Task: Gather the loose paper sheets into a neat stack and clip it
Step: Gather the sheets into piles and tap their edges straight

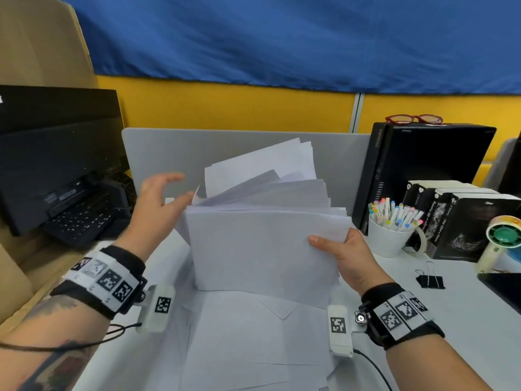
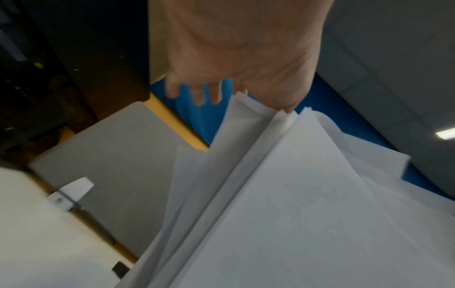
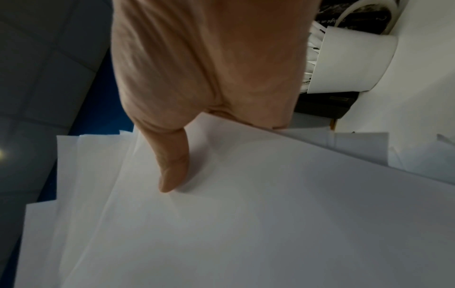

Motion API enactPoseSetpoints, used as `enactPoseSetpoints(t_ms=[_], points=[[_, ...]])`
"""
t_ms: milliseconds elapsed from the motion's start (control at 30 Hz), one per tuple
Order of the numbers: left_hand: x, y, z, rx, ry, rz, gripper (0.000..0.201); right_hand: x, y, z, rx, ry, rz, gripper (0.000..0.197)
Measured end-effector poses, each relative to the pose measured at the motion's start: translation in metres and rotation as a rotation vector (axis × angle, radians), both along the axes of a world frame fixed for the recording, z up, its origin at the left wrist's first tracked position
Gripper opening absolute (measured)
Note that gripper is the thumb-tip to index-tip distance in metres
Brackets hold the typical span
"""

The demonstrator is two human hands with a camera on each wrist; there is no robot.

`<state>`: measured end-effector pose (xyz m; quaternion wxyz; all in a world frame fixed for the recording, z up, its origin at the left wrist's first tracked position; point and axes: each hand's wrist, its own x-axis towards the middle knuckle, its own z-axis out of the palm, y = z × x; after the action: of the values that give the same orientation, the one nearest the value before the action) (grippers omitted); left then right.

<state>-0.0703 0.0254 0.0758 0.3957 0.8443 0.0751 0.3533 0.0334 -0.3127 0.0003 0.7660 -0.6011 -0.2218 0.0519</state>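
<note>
One uneven paper stack in right hand grip.

black keyboard, white marker cup, red glasses

Head downward; wrists close, sharing paper sheets

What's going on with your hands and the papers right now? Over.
Right hand grips paper stack upright on desk. Left hand open at stack's left edge. Sheets uneven. Binder clip untouched, nothing blocking.
</note>
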Motion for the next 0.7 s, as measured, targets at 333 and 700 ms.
enactPoseSetpoints(t_ms=[333,700], points=[[0.01,-0.057,0.043,0.486,-0.168,-0.249,0.046,-0.004,0.001,0.004,-0.02,0.001,0.008,0.053],[0.024,-0.077,0.056,0.197,-0.189,-0.34,0.028,0.0,-0.001,0.001,-0.029,-0.013,0.041,0.087]])
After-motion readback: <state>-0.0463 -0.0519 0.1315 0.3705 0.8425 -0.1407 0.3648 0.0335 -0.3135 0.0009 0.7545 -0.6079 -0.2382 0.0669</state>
